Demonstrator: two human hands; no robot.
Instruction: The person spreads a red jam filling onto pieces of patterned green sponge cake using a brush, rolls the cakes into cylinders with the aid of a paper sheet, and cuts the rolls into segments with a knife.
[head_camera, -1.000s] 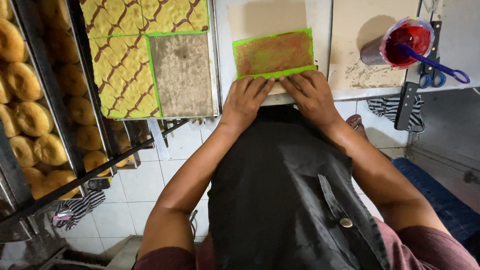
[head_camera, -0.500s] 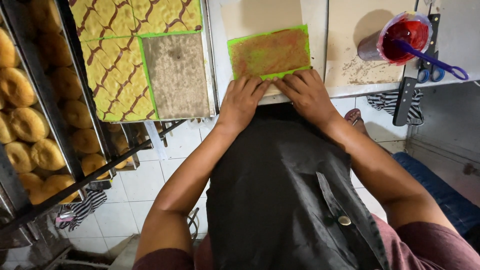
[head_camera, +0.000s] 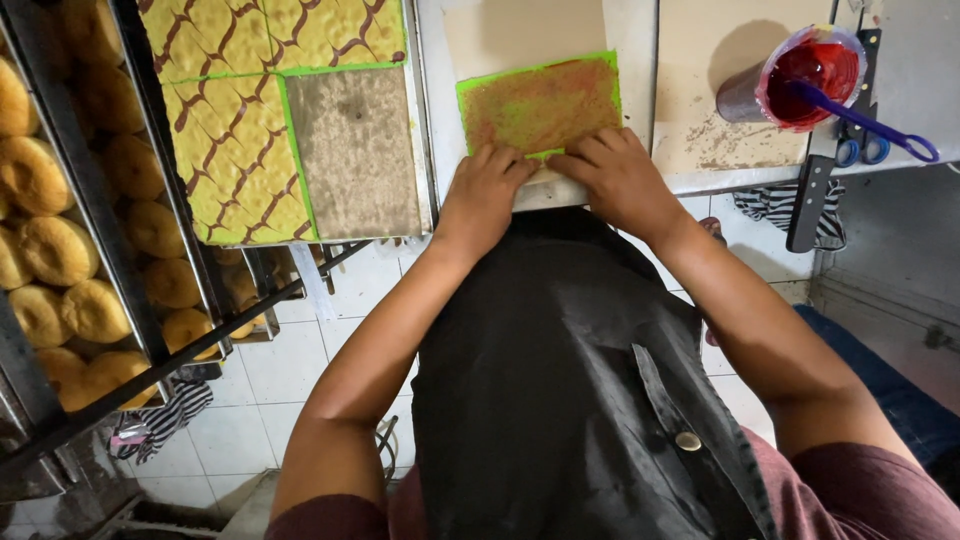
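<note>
Green-edged cake sheet (head_camera: 540, 103): a thin rectangle, brown and crumbly on its upper face with a bright green border, lying flat on a pale board (head_camera: 520, 35) at the near edge of the counter. Both hands press on its near edge. Left hand (head_camera: 484, 187): fingers curled down together on the near left corner. Right hand (head_camera: 612, 172): fingers bent, tips on the near right edge, touching the left hand's fingertips. A black apron (head_camera: 560, 380) fills the foreground below.

To the left, a tray (head_camera: 425, 120) holds yellow cake with a brown lattice pattern (head_camera: 230, 150) and one brown sheet. Further left, racks of round buns (head_camera: 60, 250). To the right, a cup of red filling (head_camera: 800, 75) with a purple utensil; scissors (head_camera: 860, 150) beside it.
</note>
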